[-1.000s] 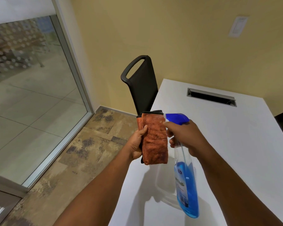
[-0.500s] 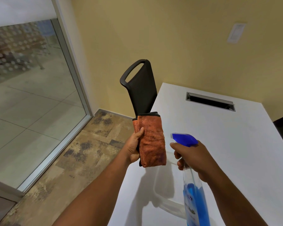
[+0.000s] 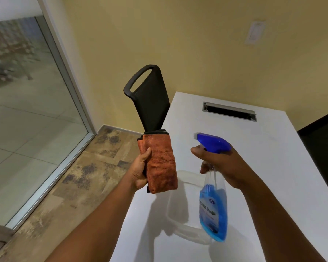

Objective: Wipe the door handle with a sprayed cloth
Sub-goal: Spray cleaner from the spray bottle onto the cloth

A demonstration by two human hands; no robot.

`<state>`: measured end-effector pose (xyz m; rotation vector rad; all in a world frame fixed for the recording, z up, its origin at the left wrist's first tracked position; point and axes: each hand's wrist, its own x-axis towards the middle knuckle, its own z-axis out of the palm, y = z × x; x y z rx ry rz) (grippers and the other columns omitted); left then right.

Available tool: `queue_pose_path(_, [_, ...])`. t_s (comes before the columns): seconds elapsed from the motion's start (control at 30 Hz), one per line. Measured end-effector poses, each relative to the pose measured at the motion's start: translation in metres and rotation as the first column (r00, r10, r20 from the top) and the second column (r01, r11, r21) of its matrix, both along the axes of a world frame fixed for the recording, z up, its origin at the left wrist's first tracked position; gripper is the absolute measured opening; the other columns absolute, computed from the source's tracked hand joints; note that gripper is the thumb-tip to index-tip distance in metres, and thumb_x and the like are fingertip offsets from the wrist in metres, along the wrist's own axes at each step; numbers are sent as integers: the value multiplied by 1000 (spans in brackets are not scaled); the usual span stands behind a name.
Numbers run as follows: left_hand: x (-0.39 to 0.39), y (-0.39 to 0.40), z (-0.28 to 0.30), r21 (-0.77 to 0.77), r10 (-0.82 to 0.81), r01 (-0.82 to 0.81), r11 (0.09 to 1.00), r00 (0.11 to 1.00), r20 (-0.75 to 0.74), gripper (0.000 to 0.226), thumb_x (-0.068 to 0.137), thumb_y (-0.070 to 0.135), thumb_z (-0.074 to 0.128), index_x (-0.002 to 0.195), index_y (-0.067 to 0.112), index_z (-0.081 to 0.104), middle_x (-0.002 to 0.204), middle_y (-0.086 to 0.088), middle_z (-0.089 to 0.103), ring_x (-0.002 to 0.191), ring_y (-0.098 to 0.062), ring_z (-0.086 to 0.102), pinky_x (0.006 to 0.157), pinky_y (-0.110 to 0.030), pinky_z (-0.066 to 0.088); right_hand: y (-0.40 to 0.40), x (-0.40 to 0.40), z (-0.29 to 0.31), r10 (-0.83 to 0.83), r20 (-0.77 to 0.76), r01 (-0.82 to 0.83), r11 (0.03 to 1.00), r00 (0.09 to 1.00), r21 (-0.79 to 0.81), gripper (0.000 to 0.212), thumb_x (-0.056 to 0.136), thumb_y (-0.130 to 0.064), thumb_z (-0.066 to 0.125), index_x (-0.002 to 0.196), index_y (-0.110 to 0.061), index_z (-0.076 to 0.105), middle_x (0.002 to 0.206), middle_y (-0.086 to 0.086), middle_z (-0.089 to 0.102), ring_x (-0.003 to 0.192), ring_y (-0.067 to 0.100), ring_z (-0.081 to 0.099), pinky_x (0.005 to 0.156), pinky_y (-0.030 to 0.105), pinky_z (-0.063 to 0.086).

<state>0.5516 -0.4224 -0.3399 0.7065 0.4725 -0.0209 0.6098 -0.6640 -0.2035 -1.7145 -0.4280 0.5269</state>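
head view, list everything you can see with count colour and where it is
cloth: 1, orange with black edge, folded, held up over the table's left edge
spray bottle: 1, clear with blue liquid and blue nozzle, held over the table
table: 1, white, right half of view
cable slot: 1, grey, far end of the table
chair back: 1, black, behind the cloth
wall plate: 1, pale, yellow wall
glass panel: 1, left
left hand: grips the cloth
right hand: grips the spray bottle
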Motion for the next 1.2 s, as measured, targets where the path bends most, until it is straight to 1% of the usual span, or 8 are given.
queue_pose_path(0.1, [-4,0,0,13,12,-12,1000,1000,-17,43,101,40,56,129,8,60,123,-22,73,111,-39,72,82,-49,62,-2,13,-4,56,42,-58,997,998,56,58,60,-44,80,107,-13,66,98,13,72,88,31,69,75,43,60])
queue_pose_path(0.2, [-6,1,-1,50,16,-14,999,999,-35,44,101,40,57,131,9,59,125,-22,72,114,-40,70,91,-51,58,-3,26,-15,113,78,-118,991,991,67,49,63,-41,79,104,-17,68,104,11,72,95,29,67,77,37,58])
queue_pose_path(0.3, [-8,1,-4,98,4,2,995,998,-63,41,100,42,58,127,11,61,122,-19,74,110,-38,72,90,-50,57,-2,39,-32,163,99,-169,984,982,58,35,70,-33,75,103,-22,68,108,6,71,102,30,65,80,34,57])
queue_pose_path(0.4, [-9,-1,-7,127,17,-5,992,995,-97,42,98,43,60,127,13,61,120,-18,75,109,-39,73,91,-52,57,4,51,-50,199,116,-204,979,973,31,31,75,-27,77,104,-22,69,109,5,70,101,24,63,76,28,57])
queue_pose_path(0.53, [-6,-2,-10,143,41,-22,989,990,-132,45,97,44,62,130,13,60,123,-18,73,116,-42,68,105,-58,50,15,62,-70,261,81,-260,965,962,-17,31,73,-29,80,103,-26,70,103,-6,71,93,15,63,73,26,56])
queue_pose_path(0.7, [-2,-7,-9,159,58,-34,987,987,-151,39,97,44,63,124,17,61,118,-16,76,114,-41,69,98,-56,53,23,73,-96,314,42,-309,946,948,-100,46,72,-32,82,114,-20,68,110,-3,67,102,23,61,74,26,56])
queue_pose_path(0.83, [0,-5,-8,171,59,-31,985,985,-162,43,95,45,63,128,16,60,124,-17,73,116,-41,68,98,-56,53,26,81,-112,348,13,-344,931,937,-123,45,79,-22,81,121,-23,63,117,-4,65,106,22,60,71,21,56])
queue_pose_path(1.2, [-1,-1,-17,190,106,-67,980,973,-204,51,97,40,63,138,10,55,129,-20,69,119,-42,66,100,-57,51,29,99,-131,373,-24,-374,925,927,-66,45,81,-21,79,121,-29,62,120,-10,66,110,19,60,70,19,56])
